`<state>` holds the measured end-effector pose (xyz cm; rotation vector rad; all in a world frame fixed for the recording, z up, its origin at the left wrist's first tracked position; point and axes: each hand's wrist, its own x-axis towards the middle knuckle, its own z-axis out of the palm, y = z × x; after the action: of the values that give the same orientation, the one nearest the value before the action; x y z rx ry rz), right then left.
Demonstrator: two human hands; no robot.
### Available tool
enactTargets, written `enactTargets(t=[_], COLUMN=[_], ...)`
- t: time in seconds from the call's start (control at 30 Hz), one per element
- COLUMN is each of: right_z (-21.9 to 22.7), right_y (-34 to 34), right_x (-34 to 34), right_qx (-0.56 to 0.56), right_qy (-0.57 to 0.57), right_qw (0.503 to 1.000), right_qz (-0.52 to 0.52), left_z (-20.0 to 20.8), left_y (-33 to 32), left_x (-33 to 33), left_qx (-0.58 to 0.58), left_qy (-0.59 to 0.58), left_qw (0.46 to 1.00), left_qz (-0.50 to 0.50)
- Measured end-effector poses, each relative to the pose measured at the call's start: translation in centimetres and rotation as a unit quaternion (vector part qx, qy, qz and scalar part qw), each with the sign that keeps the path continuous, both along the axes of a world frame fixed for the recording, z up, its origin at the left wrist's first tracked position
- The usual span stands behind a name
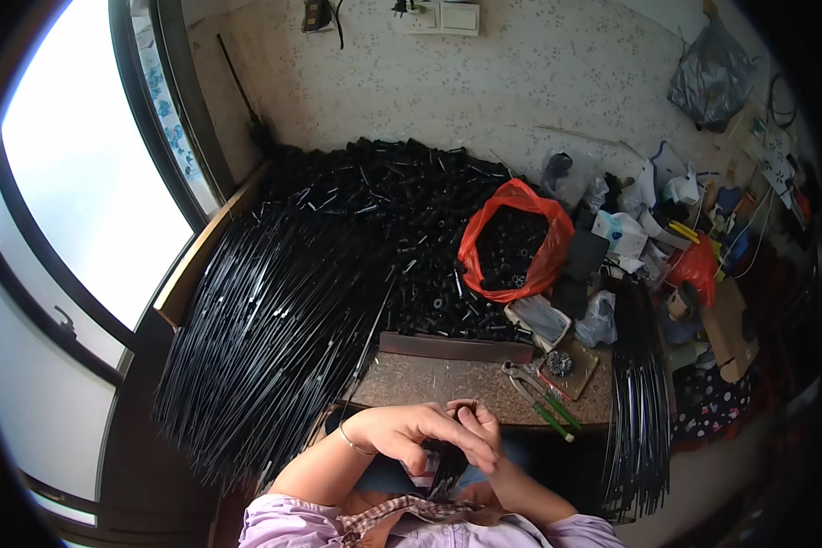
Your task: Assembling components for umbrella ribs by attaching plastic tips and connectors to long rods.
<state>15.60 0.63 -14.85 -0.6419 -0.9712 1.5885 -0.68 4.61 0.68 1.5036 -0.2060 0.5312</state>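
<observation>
My left hand (420,429), with a thin bracelet at the wrist, reaches across my right hand with its fingers stretched out. The right hand (479,427) has its fingers curled around something dark, mostly hidden by the left hand. Thin black strands (447,470) hang just below both hands, above my lap. Ahead on the worktable (411,384) is a big heap of short black tubes (384,187). A wide sheaf of long thin black rods (256,329) lies to its left. Pliers with green handles (541,402) rest near the table's front edge, right of my hands.
An open red plastic bag (468,260) holds small dark parts. A dark bar (457,348) borders the heap's front. Another rod bundle (639,420) overhangs the table's right side. Beside the pliers lies a round metallic piece (560,363). Clutter and boxes (621,233) crowd the far right.
</observation>
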Motion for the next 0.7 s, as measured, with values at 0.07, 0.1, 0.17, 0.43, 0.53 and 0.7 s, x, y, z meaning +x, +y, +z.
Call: enactTargets(t=[0.07,0.1,0.17,0.43,0.53,0.7], right_z=[1.7,-0.1,0.3,0.5,1.0,2.6], right_y=[-0.1,0.2,0.2,0.7,0.8,-0.2], right_x=[-0.7,0.3,-0.1,0.6,0.6,-0.8], right_qx=[-0.085,-0.093,-0.109,-0.103,-0.105,-0.087], right_qy=[0.003,0.007,-0.002,-0.006,-0.022,-0.087], right_qw=[0.994,0.994,0.992,0.99,0.988,0.985], right_qz=[-0.07,-0.055,-0.067,-0.092,-0.11,-0.121], left_z=[-1.3,-1.9,-4.8,-9.5,-11.3,-11.1], left_y=[3.3,5.8,10.6,19.3,20.5,21.1], left_x=[0.6,1.6,2.7,4.8,4.7,3.4], left_qx=[-0.012,0.03,0.347,0.518,0.519,0.49], left_qy=[0.096,0.18,0.302,0.485,0.471,0.463], left_qw=[0.987,0.953,0.766,0.515,0.497,0.484], left_qz=[0.125,0.241,0.449,0.481,0.511,0.558])
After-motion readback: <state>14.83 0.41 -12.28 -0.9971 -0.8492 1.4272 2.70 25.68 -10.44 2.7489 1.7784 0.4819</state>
